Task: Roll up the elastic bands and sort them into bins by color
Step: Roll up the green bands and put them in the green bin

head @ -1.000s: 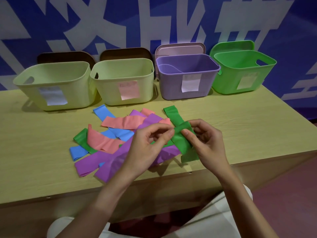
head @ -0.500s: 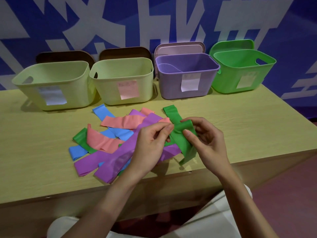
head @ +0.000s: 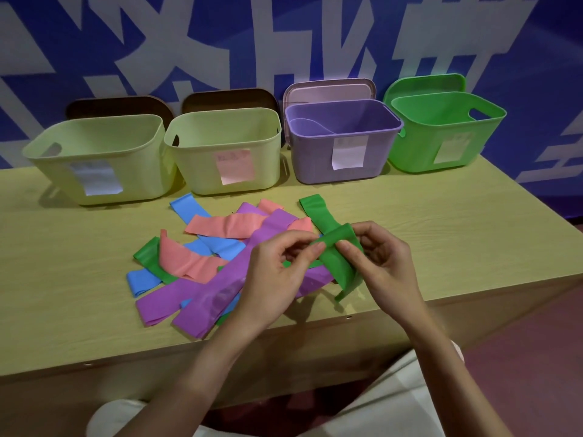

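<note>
Left hand [head: 274, 272]: hovering over the pile at about 6 o'clock on the desk [head: 441, 234], thumb and forefinger pinching the folded top edge of the green band [head: 339, 260].
Right hand [head: 383, 263]: sitting just at 3 o'clock of the left hand, fingers [head: 347, 249] curled and gripping the same fold from the other side.
Green band: being held up off the desk between both hands, folded over at the top, its loose end hanging down toward the near desk edge.
Second green band [head: 317, 212]: lying flat at 12 o'clock of the hands, running under the lifted one.
Pile: purple bands [head: 202, 294] crossing at the front, pink bands [head: 186, 260] over blue bands [head: 220, 246] behind them, and another green piece [head: 148, 255] peeking out at 9 o'clock.
Green bin [head: 419, 146]: standing at the far right of the row, at about 1 o'clock from the hands, a pale label on its front.
Purple bin [head: 312, 159]: standing at 12 o'clock, a white label on it.
Pale yellow bins: one with a pink label [head: 195, 165] at 11 o'clock, one with a white label [head: 53, 171] at 10 o'clock.
Lids [head: 328, 91]: leaning upright behind the bins against the blue wall [head: 220, 42].
</note>
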### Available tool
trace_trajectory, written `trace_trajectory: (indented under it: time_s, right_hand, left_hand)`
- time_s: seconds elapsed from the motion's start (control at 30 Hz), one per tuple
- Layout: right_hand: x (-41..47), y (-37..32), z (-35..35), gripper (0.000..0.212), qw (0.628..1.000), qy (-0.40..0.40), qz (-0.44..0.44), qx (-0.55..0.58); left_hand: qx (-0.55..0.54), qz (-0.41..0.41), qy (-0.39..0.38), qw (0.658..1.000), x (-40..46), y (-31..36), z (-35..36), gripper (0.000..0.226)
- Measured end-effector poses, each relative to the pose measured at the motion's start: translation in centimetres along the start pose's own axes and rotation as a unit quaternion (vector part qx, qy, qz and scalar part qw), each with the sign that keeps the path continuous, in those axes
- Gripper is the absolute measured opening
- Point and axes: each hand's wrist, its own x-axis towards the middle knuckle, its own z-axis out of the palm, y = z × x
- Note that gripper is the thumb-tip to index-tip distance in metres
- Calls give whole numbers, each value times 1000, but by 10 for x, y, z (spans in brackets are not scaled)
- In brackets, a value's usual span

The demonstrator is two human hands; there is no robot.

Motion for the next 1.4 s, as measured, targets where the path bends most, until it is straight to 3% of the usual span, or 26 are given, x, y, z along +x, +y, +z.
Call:
trace_trajectory:
  time_s: [0.17,0.27,0.43,0.6,0.77,0.87,1.0,1.2,1.4]
  right_hand:
    - [-1,0,0,26,1000,-14,-2,13]
    - [1,-2,-1,19,1000,-9,-12,0]
    - [4,-2,-3,13,1000,15,-14,-17]
    - [2,-2,-3,17,999,26,-15,-11]
    - [2,-1,-1,18,1000,30,-5,-7]
    - [1,0,-2,26,1000,28,-8,-2]
    - [1,-8,-1,28,999,-4,-31,-14]
    - [1,-12,1,19,999,17,-24,-30]
    - [0,-1,0,16,998,48,-10,-40]
  left_hand:
    - [-25,-33,15,999,1,4,-1,22]
    - [-64,-61,0,996,1,6,0,15]
    - [-90,-70,-46,992,4,8,1,34]
    - [-90,-38,-41,994,2,10,1,12]
    - [-26,-13,2,1000,1,6,3,15]
    - [-46,-38,21,998,3,7,3,14]
    - [-98,-75,-10,992,2,5,3,25]
    - [-105,-78,-36,991,2,8,2,32]
    - [-62,-30,-35,997,0,5,0,15]
